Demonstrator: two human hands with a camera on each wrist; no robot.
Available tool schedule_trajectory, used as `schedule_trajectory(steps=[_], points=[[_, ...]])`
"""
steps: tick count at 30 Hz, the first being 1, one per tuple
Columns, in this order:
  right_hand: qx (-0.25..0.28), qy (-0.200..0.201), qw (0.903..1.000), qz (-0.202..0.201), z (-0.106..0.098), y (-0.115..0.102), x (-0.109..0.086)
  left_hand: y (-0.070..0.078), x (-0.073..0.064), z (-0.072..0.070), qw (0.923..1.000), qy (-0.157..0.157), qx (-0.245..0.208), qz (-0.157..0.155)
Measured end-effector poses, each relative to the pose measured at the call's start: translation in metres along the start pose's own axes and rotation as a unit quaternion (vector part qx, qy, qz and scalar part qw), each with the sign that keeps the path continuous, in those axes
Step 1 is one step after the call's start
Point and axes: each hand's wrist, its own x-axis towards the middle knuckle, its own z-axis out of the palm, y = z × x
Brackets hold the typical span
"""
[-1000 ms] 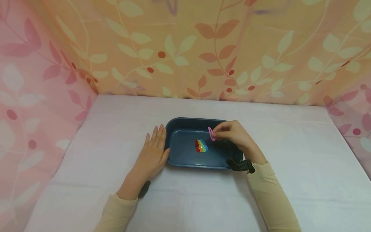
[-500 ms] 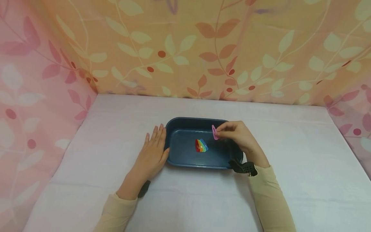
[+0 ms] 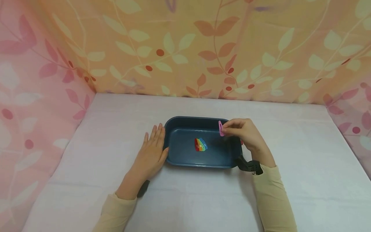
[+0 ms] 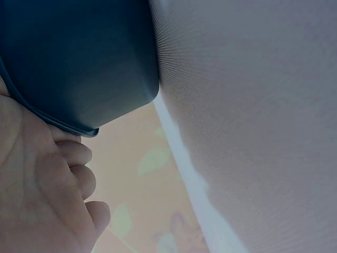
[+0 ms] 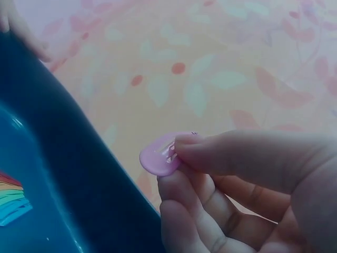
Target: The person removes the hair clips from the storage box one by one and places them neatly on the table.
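Between thumb and fingertips my right hand (image 3: 244,132) pinches a pink snap hair clip (image 3: 221,128), held above the right part of a dark blue tray (image 3: 200,166). The clip (image 5: 160,158) has a rounded end and a slot, seen close up in the right wrist view. On the tray floor several hair clips (image 3: 200,144) lie fanned side by side in red, orange, yellow, green and blue. My left hand (image 3: 152,154) rests against the tray's left rim with its fingers straight; in the left wrist view its palm (image 4: 42,179) faces the tray's outer wall (image 4: 105,63).
A white cloth (image 3: 185,199) covers the table under the tray. Just beyond the tray's right rim, a small red piece (image 3: 242,142) shows partly behind my right hand. Leaf-patterned curtains (image 3: 185,48) hang at the back and sides.
My right hand has moved to the right with the pink hair clip, towards the tray's right rim. A small red piece now shows beside that rim. The left hand stays put.
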Motion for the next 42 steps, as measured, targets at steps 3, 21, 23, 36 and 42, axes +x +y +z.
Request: schedule_trajectory(steps=[3, 21, 23, 36, 42], points=[[0.006, 0.002, 1.0, -0.002, -0.002, 0.0, 0.0, 0.0, 0.0, 0.0, 1.0, 0.002, 0.0, 0.001], [0.011, 0.028, 0.9995, -0.003, -0.018, -0.001, -0.005, 0.0, 0.0, -0.001, 1.0, 0.005, -0.001, 0.001], [0.021, 0.029, 0.9994, 0.0, -0.02, -0.002, -0.006, 0.0, 0.0, -0.001, 1.0, 0.003, -0.001, 0.0], [0.05, 0.038, 0.998, -0.004, -0.034, 0.002, -0.01, 0.0, 0.0, 0.0, 1.0, 0.001, 0.002, -0.006], [0.074, 0.041, 0.9963, -0.01, -0.038, 0.001, -0.012, 0.0, 0.001, 0.0, 1.0, 0.0, 0.0, -0.006]])
